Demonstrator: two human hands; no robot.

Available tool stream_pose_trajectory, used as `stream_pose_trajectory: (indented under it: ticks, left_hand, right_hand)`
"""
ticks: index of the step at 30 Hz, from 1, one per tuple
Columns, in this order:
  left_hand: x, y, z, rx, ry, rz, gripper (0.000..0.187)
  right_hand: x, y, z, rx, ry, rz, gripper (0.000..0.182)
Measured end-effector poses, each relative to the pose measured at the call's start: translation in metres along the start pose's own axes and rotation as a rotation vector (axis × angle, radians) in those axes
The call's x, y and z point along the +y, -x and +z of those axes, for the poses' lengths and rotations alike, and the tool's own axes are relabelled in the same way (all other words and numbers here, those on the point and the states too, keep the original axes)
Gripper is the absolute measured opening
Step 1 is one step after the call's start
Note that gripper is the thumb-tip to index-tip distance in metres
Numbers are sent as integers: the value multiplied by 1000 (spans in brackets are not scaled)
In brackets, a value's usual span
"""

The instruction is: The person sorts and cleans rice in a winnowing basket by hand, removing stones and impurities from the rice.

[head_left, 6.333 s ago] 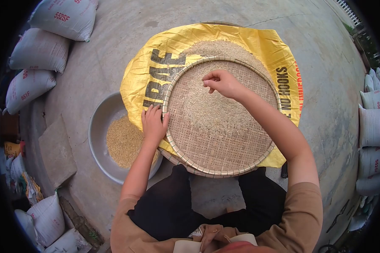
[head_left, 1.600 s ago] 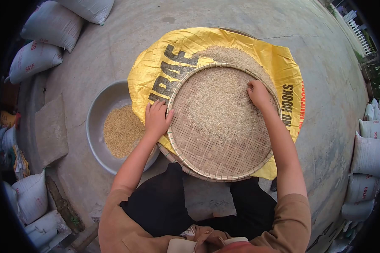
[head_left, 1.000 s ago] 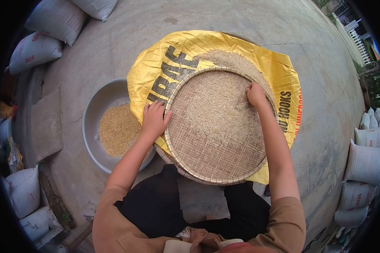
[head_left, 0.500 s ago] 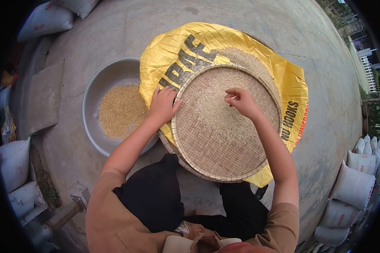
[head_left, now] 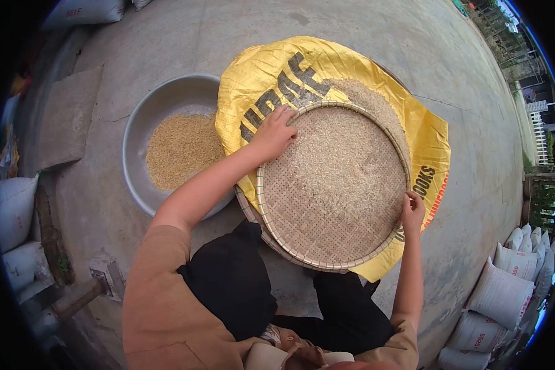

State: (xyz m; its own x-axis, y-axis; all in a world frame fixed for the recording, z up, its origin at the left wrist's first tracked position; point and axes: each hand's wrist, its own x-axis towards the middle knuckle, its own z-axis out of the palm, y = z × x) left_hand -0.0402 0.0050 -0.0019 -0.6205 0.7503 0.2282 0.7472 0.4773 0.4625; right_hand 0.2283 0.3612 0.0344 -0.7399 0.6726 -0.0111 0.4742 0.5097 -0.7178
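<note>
A round woven bamboo winnowing basket (head_left: 336,248) lies in front of me, with pale grain (head_left: 336,163) spread over its upper and middle part. My left hand (head_left: 275,134) holds its upper-left rim, fingers curled over the edge. At the right rim, my right hand (head_left: 413,211) is closed with the fingertips pinching the edge. Under the basket is a yellow printed sack (head_left: 246,68), and a heap of husky grain (head_left: 371,98) rests on it beyond the far rim. Part of another woven rim (head_left: 248,208) shows beneath at the lower left.
To the left, a wide metal basin (head_left: 179,92) holds golden grain (head_left: 182,151) and partly sits behind my left forearm. Filled white sacks (head_left: 502,293) are stacked at the right, with more sacks (head_left: 13,206) along the left. The floor (head_left: 475,160) is concrete.
My right hand has moved from above the grain to the basket's right rim. My left hand has slid up along the left rim. The grain now covers more of the basket's upper part.
</note>
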Motion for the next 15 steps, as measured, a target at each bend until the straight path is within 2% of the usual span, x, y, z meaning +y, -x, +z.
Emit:
stream_pose_trajectory:
  ticks: [7,13,15]
  left_hand:
    - [-3,-7,2,-71,-41,101,13]
    - [-6,-7,11,-111,-41,89,12]
    - [-4,-6,7,-40,15,63,12]
  right_hand:
    - [53,8,-9,95,-279,101,17]
    - [64,0,-4,74,-165,61,17]
    - [66,-1,-2,81,-154,58,17]
